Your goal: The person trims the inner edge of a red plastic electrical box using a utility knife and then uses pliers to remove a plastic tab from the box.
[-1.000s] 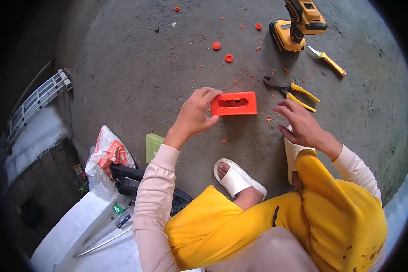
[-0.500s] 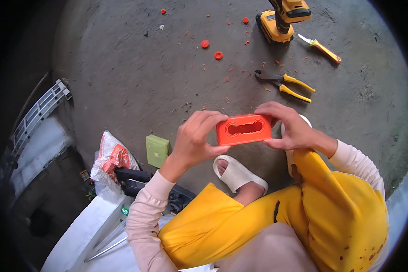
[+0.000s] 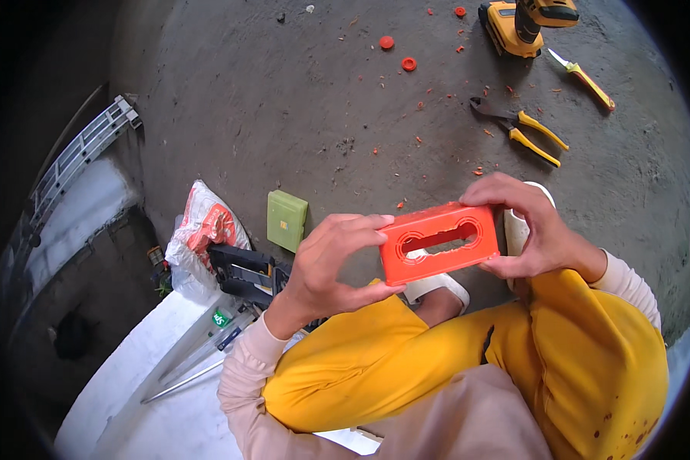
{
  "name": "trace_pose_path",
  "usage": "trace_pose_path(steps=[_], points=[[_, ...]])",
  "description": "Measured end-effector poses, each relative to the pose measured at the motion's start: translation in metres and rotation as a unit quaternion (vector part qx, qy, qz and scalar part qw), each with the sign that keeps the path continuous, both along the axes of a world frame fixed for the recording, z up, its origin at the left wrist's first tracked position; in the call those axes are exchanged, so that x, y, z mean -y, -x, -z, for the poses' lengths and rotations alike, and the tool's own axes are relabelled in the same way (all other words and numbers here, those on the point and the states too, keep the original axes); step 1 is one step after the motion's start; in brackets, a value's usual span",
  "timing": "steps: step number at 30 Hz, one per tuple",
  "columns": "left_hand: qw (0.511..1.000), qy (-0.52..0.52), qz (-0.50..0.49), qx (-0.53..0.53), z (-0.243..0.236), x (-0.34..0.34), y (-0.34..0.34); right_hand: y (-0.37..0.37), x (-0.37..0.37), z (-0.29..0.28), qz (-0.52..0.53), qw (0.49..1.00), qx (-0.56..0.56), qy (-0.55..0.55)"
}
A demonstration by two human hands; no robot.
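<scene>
My left hand (image 3: 330, 268) grips the left end of a red plastic box (image 3: 396, 272), thumb below and fingers on the upper corner. My right hand (image 3: 529, 230) holds the box's right end the same way, near my right knee. The box, held tilted above my white slippers, has a long rough-edged opening joining two ringed round cut-outs on its facing side. Pliers with yellow handles (image 3: 539, 151) lie on the concrete floor (image 3: 299, 115) beyond it, with a knife (image 3: 590, 86) and a yellow cordless drill (image 3: 517, 31) farther back.
Red caps (image 3: 409, 64) and scraps are scattered ahead. A green box (image 3: 287, 218), white-red sack (image 3: 211, 230) and black case (image 3: 241, 272) lie at left, beside a white ledge (image 3: 126, 391) with a metal rod (image 3: 176, 387). An aluminium ladder (image 3: 84, 157) is at far left.
My right hand has closed on the red box's right end; both hands have brought it down toward my knees and tilted it. The view has shifted as well.
</scene>
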State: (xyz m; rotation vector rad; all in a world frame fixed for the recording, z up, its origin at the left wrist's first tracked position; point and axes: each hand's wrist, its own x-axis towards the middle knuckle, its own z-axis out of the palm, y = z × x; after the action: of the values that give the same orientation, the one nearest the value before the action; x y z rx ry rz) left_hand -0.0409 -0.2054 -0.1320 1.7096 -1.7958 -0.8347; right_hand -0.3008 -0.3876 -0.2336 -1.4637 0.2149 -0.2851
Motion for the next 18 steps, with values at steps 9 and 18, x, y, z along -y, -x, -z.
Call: trace_pose_path(steps=[9,18], points=[[1.0,0.009,0.003,0.024,-0.0063,0.0002,0.0004,-0.0005,-0.0006,0.0,0.001,1.0,0.013,0.006],[1.0,0.019,-0.003,0.016,-0.0069,0.0033,0.002,-0.0002,0.0002,0.002,0.001,1.0,0.018,0.004]])
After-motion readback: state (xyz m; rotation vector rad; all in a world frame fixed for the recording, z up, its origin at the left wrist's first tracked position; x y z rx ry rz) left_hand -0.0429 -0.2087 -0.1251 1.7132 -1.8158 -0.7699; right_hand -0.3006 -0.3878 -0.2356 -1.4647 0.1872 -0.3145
